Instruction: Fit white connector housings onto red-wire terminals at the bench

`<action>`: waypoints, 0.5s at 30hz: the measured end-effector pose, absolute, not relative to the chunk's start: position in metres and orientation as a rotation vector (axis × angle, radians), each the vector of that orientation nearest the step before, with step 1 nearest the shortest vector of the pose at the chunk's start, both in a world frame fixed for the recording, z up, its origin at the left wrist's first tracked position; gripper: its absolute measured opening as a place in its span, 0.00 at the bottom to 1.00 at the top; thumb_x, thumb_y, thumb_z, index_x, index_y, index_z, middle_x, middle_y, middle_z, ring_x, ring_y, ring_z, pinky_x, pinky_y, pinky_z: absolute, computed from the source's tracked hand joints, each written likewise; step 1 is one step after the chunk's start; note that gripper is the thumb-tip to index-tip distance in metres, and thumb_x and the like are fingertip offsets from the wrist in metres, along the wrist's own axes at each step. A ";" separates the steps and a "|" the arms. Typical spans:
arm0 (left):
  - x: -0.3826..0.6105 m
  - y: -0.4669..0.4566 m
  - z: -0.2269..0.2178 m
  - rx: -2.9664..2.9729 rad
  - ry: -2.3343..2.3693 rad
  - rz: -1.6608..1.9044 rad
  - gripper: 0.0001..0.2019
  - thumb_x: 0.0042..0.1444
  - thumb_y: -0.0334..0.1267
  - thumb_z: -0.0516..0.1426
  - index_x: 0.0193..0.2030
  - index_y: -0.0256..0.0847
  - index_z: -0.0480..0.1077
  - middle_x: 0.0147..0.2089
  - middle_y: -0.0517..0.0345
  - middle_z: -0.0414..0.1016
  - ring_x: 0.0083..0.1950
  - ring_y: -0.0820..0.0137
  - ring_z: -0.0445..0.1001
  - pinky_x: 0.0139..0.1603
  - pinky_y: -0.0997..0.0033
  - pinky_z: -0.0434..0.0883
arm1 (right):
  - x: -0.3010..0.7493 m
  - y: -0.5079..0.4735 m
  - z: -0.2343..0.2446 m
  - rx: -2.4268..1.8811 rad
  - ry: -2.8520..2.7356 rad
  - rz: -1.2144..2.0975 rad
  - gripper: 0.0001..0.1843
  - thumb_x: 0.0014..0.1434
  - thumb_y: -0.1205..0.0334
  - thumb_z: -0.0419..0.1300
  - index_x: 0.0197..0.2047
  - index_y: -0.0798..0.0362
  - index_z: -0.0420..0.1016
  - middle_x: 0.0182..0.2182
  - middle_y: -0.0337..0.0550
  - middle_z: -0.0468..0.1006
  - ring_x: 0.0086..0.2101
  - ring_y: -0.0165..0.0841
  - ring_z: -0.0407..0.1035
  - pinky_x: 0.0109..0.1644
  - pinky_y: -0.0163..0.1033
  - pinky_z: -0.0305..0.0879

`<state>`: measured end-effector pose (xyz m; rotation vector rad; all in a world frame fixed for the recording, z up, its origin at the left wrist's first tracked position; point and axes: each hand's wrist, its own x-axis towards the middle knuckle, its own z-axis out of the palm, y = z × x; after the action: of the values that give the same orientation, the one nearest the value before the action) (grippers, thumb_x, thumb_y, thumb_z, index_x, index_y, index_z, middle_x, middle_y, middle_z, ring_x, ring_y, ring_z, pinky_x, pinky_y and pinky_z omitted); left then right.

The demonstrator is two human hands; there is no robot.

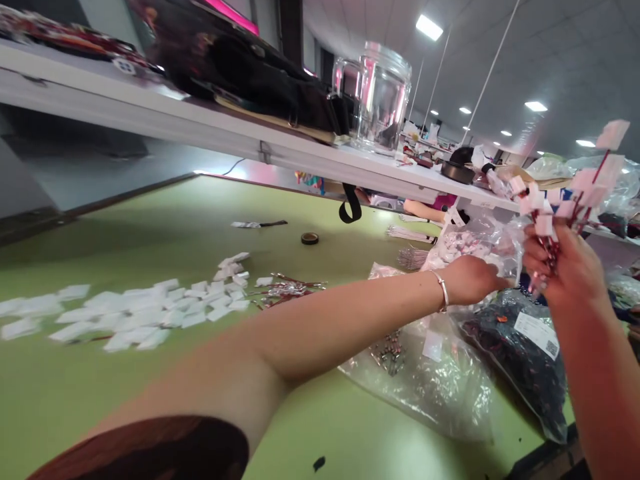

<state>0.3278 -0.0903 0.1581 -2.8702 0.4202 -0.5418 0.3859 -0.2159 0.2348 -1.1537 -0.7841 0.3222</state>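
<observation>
My right hand (570, 260) is closed around a bunch of dark red wires (580, 203) with white tags (590, 180) fanning out above the fist. Their lower ends hang below it. Stretched across to the right, my left hand (473, 279) has its fingers pinched at the edge of a clear plastic bag (510, 237); the fingertips are partly hidden. White and pinkish tagged pieces fill that bag. Just under both hands lies a bag of dark items (515, 357) with a white label (537, 333).
White tags (150, 310) lie scattered on the green table (165, 233), beside loose red wires (287, 290). A tape roll (309, 238) sits farther back. Flat clear plastic (435, 390) covers the front right. An overhead shelf (300, 143) carries a clear jar (384, 100) and a black bag (250, 73).
</observation>
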 end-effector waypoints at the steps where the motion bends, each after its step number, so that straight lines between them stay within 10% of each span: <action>1: 0.322 -0.089 0.158 -2.870 0.440 -0.545 0.22 0.66 0.33 0.48 0.64 0.53 0.60 0.41 0.53 0.74 0.39 0.65 0.74 0.29 0.71 0.61 | 0.385 -0.207 0.237 -1.131 -0.788 0.324 0.12 0.53 0.57 0.65 0.31 0.55 0.68 0.26 0.35 0.67 0.18 0.19 0.51 0.15 0.25 0.44; 15: 0.323 -0.044 0.188 -2.842 0.397 -0.616 0.12 0.58 0.37 0.60 0.47 0.37 0.73 0.47 0.46 0.74 0.47 0.62 0.72 0.41 0.66 0.66 | 0.445 -0.220 0.201 -1.530 -0.613 0.442 0.10 0.50 0.61 0.65 0.29 0.54 0.67 0.22 0.38 0.70 0.17 0.21 0.52 0.16 0.27 0.40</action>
<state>0.3235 -0.0438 0.1883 -2.8423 0.3965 -0.6164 0.4448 -0.2199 0.2013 -1.5301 -0.6132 0.4423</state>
